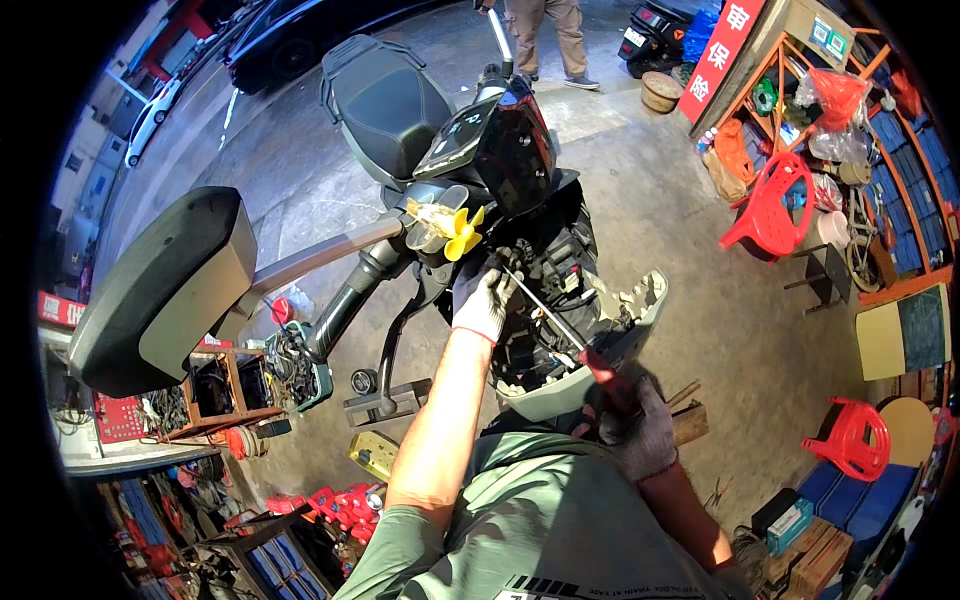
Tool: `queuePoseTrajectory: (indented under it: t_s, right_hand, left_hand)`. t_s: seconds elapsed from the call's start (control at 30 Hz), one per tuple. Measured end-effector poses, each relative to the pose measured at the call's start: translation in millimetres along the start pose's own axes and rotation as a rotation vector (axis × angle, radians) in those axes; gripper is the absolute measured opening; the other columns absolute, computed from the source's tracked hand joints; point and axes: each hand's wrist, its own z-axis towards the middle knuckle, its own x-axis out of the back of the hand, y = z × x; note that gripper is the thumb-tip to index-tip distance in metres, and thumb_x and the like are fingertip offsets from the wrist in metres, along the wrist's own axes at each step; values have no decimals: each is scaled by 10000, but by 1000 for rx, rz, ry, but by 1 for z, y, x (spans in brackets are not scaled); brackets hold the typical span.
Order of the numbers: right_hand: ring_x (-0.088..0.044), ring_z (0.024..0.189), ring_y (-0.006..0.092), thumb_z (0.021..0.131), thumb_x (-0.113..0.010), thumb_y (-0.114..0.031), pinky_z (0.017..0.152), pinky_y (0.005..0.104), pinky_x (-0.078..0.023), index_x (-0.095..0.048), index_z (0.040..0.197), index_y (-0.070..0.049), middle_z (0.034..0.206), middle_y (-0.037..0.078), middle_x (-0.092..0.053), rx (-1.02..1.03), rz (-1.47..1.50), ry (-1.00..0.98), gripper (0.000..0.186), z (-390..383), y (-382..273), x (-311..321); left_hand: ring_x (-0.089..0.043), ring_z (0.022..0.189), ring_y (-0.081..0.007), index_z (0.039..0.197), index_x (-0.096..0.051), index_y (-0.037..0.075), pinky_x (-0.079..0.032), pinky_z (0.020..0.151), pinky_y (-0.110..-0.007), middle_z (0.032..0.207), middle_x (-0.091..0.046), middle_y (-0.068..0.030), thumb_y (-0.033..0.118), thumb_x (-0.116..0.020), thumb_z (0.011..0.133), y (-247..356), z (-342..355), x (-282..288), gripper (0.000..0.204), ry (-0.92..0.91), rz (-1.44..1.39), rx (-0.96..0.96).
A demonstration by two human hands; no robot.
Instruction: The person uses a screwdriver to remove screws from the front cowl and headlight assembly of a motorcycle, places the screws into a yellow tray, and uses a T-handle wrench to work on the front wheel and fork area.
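A scooter (pixel 405 120) stands before me with its front opened up, and dark wiring (pixel 565 280) shows inside the pale green-grey front shell (pixel 650 300). My right hand (pixel 640 435), in a grey work glove, is wrapped round the red handle of a long screwdriver (pixel 568 333). Its thin metal shaft slants up and left into the opening. My left hand (pixel 483 305), in a white glove, reaches in at the shaft's far end with fingers closed; what they hold is hidden. Just above sits a yellow toy propeller (pixel 462 233) on the handlebar.
A large mirror (pixel 160 290) juts out at the left. Red plastic chairs (pixel 775 205) and crowded shelves (pixel 900 180) stand at the right. A person's legs (pixel 548 40) show beyond the scooter. Tools and parts lie at the lower left, by a red toolbox (pixel 345 508).
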Motion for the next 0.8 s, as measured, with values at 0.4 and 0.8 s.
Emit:
queuePoseTrajectory:
  t_s: [0.4,0.8]
  right_hand:
    - [-548,869,82,977,-481,-290,649,223,-453,-545,1248,-22,950,22,-620,253,-419,41,386,0,9,1]
    - [-601,809,165,926,-550,-194,659,291,-539,-486,1239,-3,1017,88,-596,-22,46,-194,372,4,-4,11]
  left_hand:
    - [-640,1034,-274,1266,-530,-34,-567,864,-412,1199,-621,-156,-19,-369,947,8,-12,-24,357,85,124,25]
    - [-654,893,-226,1172,-591,-47,-583,757,-341,1083,-651,-140,16,-478,952,11,-3,-18,255,53,118,10]
